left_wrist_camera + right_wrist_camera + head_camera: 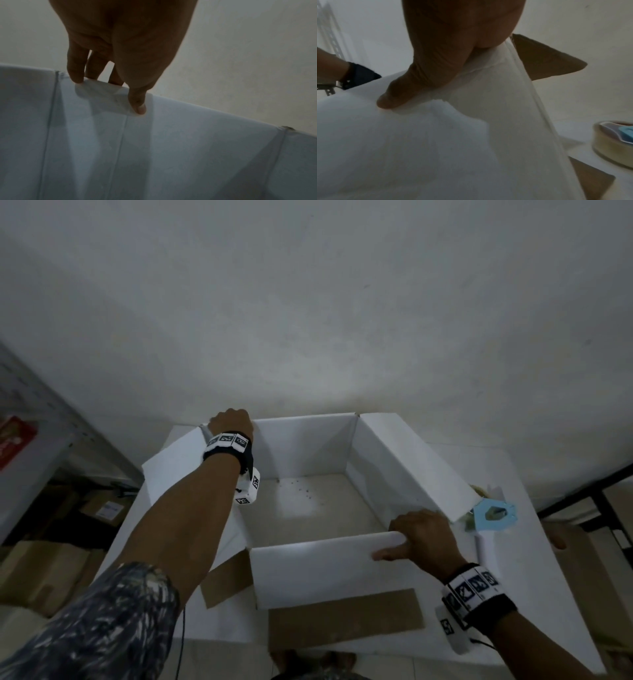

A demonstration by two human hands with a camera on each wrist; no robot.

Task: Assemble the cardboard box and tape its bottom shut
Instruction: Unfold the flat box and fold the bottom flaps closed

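Observation:
A white cardboard box [318,570] stands open on the white table [534,594], its flaps splayed outward with brown undersides [346,618] showing. My left hand [231,421] grips the top edge of the far wall at its left corner; in the left wrist view the left hand [108,93] has its thumb on the inner face [188,135] and fingers [75,73] behind. My right hand [421,535] holds the right end of the near wall, thumb outside and fingers curled over the rim. In the right wrist view that thumb [388,100] presses the white panel [402,148].
A blue tape dispenser [493,513] with its roll [612,146] lies on the table just right of the box. Grey metal shelving [44,419] with brown cartons [41,570] below stands at left. A wall runs close behind the table, and a black frame [599,491] is at right.

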